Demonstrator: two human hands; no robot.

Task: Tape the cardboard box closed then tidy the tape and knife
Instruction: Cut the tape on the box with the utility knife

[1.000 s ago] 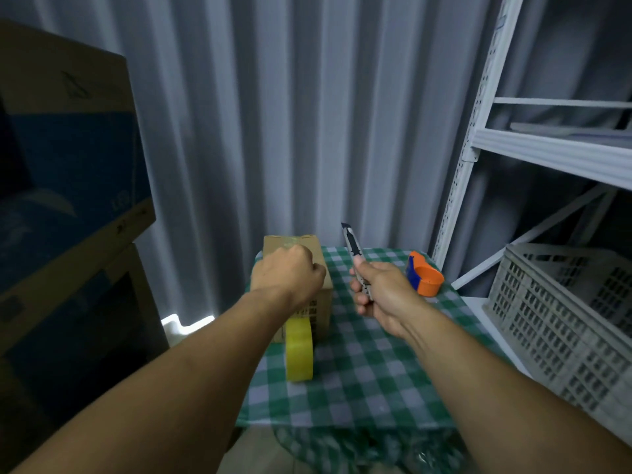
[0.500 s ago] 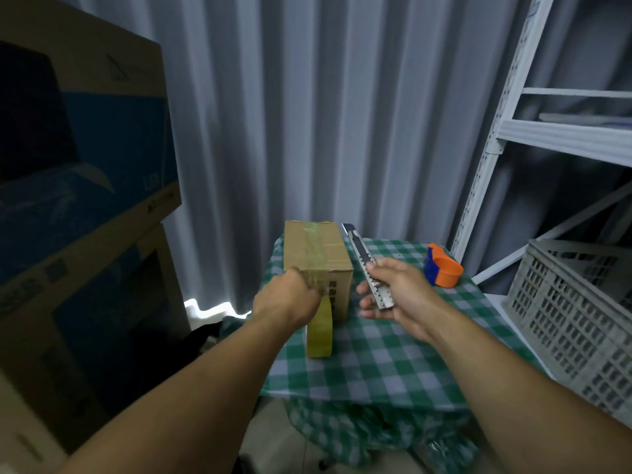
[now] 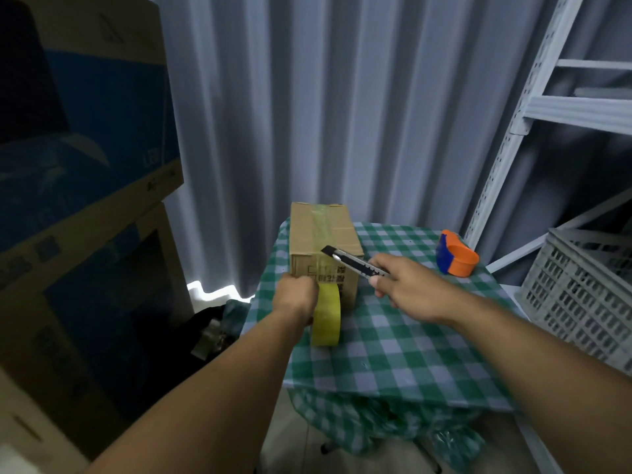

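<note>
The cardboard box [image 3: 323,249] stood at the far left corner of the tabletop [image 3: 410,340], with a strip of tape already laid along its top and down the near face. The yellow tape roll [image 3: 327,314] was held closed in the left hand [image 3: 295,295] below that face. The knife [image 3: 354,262], gripped in the right hand [image 3: 407,285], had been lowered from upright toward the strip, so the cut was judged to be next.
</note>
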